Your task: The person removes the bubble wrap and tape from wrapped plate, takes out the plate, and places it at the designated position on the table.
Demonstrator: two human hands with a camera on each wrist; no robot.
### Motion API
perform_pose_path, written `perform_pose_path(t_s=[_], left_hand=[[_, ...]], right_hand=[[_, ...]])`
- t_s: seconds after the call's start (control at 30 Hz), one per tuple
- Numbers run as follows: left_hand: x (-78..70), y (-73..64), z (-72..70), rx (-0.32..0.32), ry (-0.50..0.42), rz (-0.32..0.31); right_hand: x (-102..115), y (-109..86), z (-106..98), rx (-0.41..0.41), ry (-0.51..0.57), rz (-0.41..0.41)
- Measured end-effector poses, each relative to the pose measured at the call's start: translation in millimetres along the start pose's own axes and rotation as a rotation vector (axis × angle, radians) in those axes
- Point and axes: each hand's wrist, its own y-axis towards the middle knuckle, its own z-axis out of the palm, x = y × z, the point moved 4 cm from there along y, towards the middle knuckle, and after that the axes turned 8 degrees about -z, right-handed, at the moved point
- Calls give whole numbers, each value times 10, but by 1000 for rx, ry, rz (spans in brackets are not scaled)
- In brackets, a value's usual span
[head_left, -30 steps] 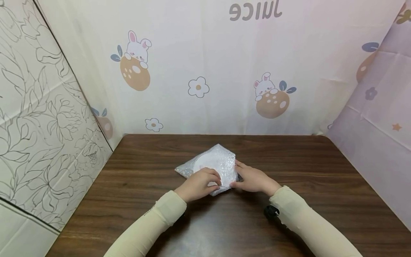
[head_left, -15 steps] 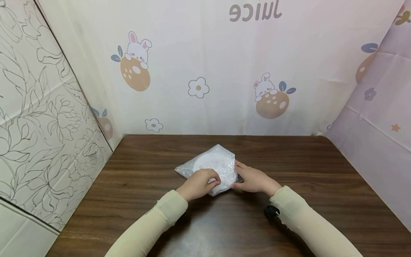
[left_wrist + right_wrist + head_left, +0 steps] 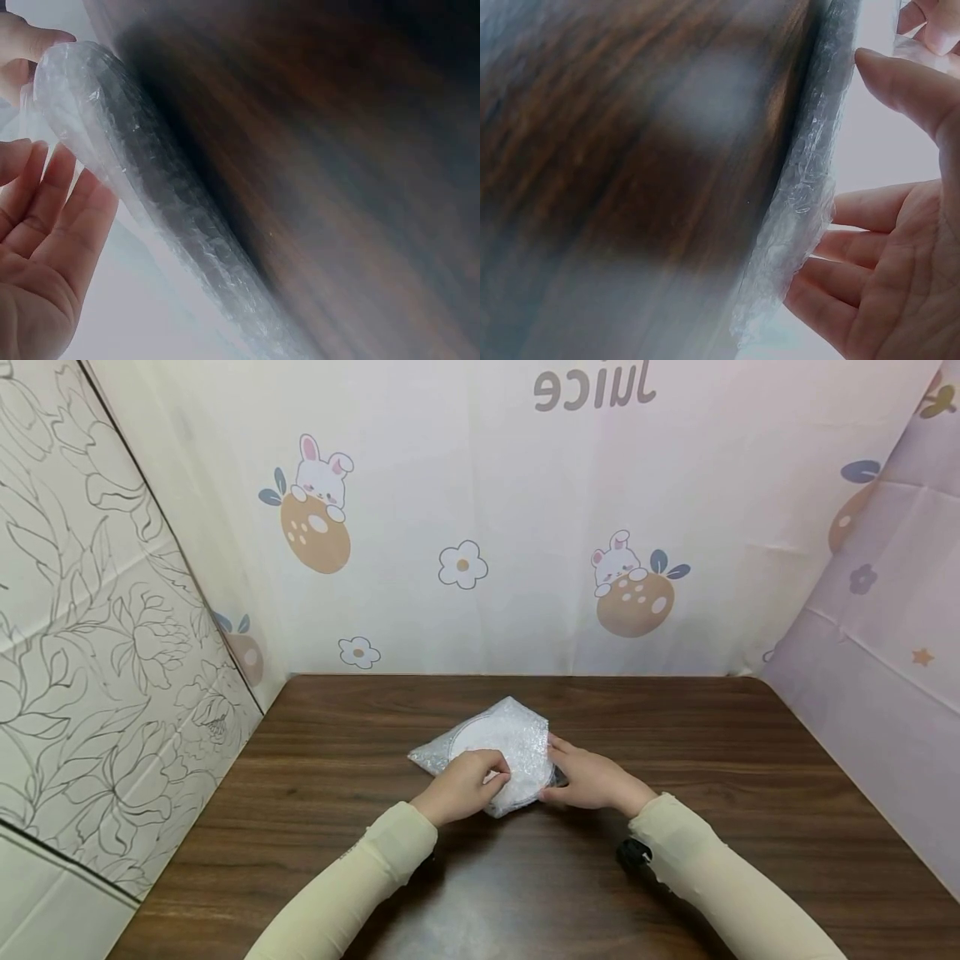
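Observation:
Clear bubble wrap point(image 3: 531, 745) encloses a flat, round white object point(image 3: 480, 735) on the table in the head view. Over its near part, my left hand point(image 3: 459, 787) pinches with thumb and index finger; the right wrist view shows a thin bit of clear wrap point(image 3: 913, 49) at those fingertips. The other left fingers hang loose in the left wrist view. At the right edge of the package, my right hand point(image 3: 592, 779) rests with fingers fairly straight and spread. Its thumb point(image 3: 889, 79) touches the upper edge, and the fingertips lie against the crinkled side.
The package lies on a dark wood-grain table point(image 3: 675, 718). A printed curtain point(image 3: 525, 610) hangs behind the far edge, with a flower-patterned panel point(image 3: 135, 635) on the left. A black strap piece point(image 3: 634, 853) shows under the right sleeve.
My left thumb and index finger have come closer together and shifted slightly up and to the left. The right hand and the package stay in place.

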Motion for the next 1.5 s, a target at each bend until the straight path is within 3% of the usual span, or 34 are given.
perform_pose_path(t_s=[0.17,0.43,0.67,0.9,1.03,1.2,1.5], left_hand=[[9,0,-5,-9,-29,-5],[39,-1,-48,13,-184,-67],[62,-10,-76,29,-174,-65],[113,-32,-197,-16,-156,-50],[208,-36,-292,-55,-165,-93],[370,-20,-375,-97,-103,-171],[616,43,-377,-94,-39,-313]], right_hand=[[19,12,-2,-11,-18,-4],[32,9,-7,-16,-5,4],[25,10,-13,-15,-16,9],[7,18,8,-5,-24,19],[4,29,14,-2,-33,22],[9,38,15,-5,-39,19],[5,47,25,-8,-42,21]])
